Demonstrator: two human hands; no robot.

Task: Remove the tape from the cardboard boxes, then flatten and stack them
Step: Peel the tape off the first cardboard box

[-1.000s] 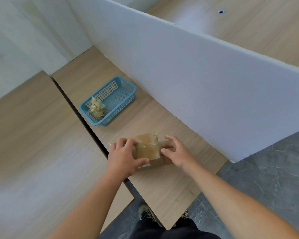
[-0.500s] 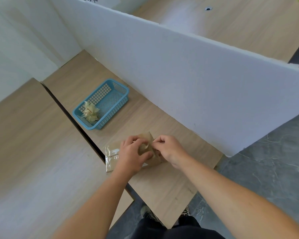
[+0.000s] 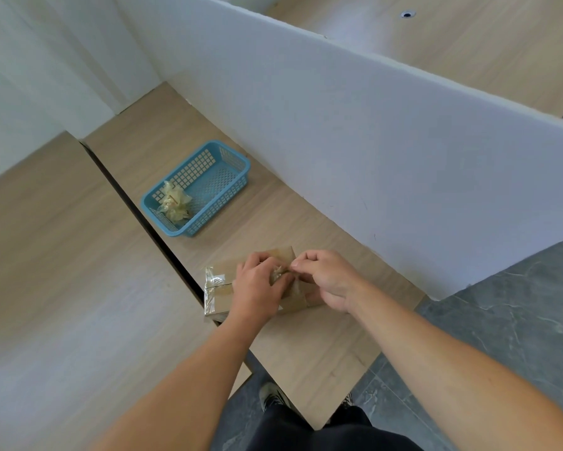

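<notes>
Both forearms reach out over the near corner of the desk (image 3: 306, 353). The left hand (image 3: 257, 288) lies on top of the cardboard box (image 3: 220, 296), its fingers (image 3: 267, 260) curled and meeting the thumb on a bunched tape strip (image 3: 278, 273). The right hand (image 3: 328, 281) pinches the same strip from the other side, fingertips tight together. The box sits flat at the desk's left edge, shiny tape across its left end. Farther back a blue basket (image 3: 215, 213) holds a crumpled tape wad (image 3: 175, 203), near the white partition (image 3: 371, 141)
</notes>
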